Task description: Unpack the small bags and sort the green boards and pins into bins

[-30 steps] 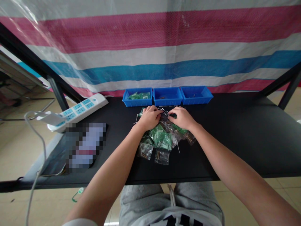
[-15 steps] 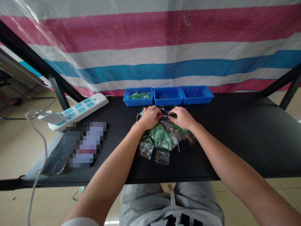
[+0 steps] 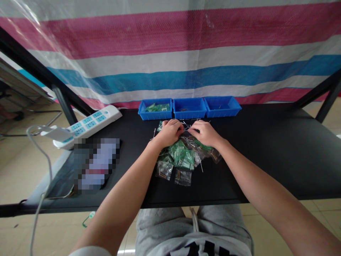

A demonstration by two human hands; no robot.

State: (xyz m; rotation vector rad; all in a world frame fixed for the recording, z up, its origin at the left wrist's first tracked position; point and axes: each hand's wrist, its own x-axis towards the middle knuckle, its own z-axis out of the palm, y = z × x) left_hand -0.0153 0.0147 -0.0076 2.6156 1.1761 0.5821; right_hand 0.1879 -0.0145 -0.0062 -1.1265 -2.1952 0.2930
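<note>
My left hand (image 3: 171, 132) is curled at the upper left of a heap of small parts, its fingertips closed and what they hold hidden. Facing it across a small gap, my right hand (image 3: 204, 133) pinches among thin silver pins (image 3: 187, 125), apparently on one of them. Under and in front of both hands lie green-looking plastic packets (image 3: 183, 156). Two small clear bags (image 3: 183, 176) with brass-coloured pieces rest at the heap's near edge, and another bag with similar pieces (image 3: 215, 155) lies by my right wrist.
Three blue bins stand in a row behind the heap: the left bin (image 3: 155, 115) holds green packets, the middle bin (image 3: 189, 114) and right bin (image 3: 223, 113) a few small bits. At left are a white power strip (image 3: 89, 124) and a blurred phone-like object (image 3: 99, 165) on the black table (image 3: 279, 153).
My right hand's fingertips have shifted slightly left, towards my left hand, among the silver pins. My left hand stays nearly still, and the whole view has tilted a little.
</note>
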